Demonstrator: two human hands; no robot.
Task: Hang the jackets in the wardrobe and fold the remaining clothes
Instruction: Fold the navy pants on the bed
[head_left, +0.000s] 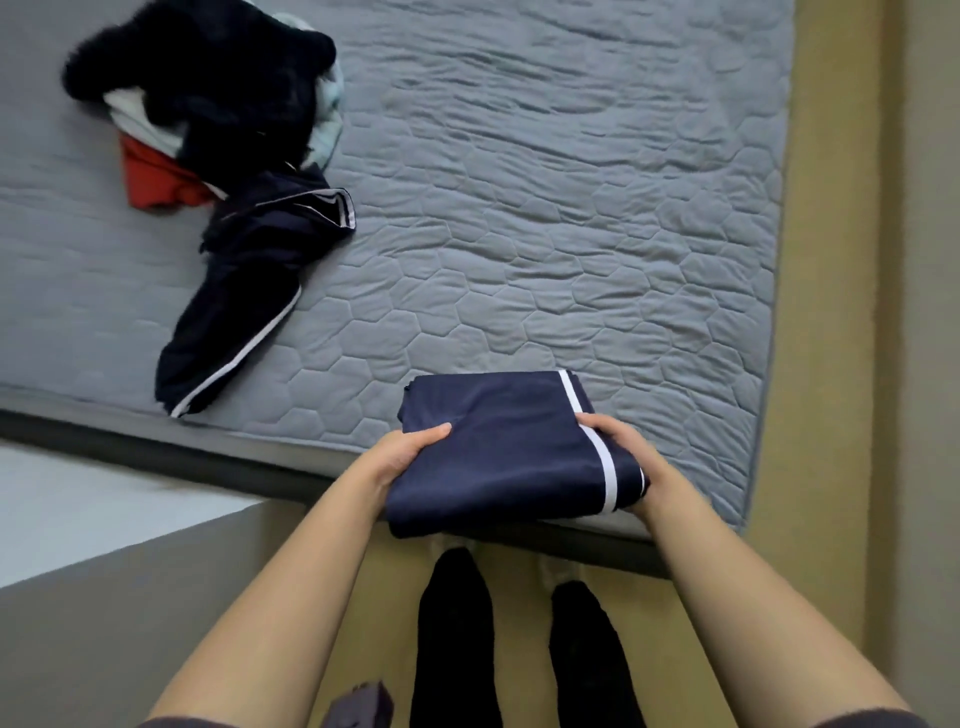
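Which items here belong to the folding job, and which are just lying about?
Job: folded navy garment, gripped by left hand and right hand; unfolded navy striped garment; mixed clothes pile.
Lying about: quilted grey mattress underneath; small dark object at bottom edge, unidentifiable.

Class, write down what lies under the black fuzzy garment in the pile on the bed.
Edges of a white garment, a red garment and a pale blue garment stick out from under the black fuzzy garment. Their covered parts, and anything else beneath, cannot be seen.
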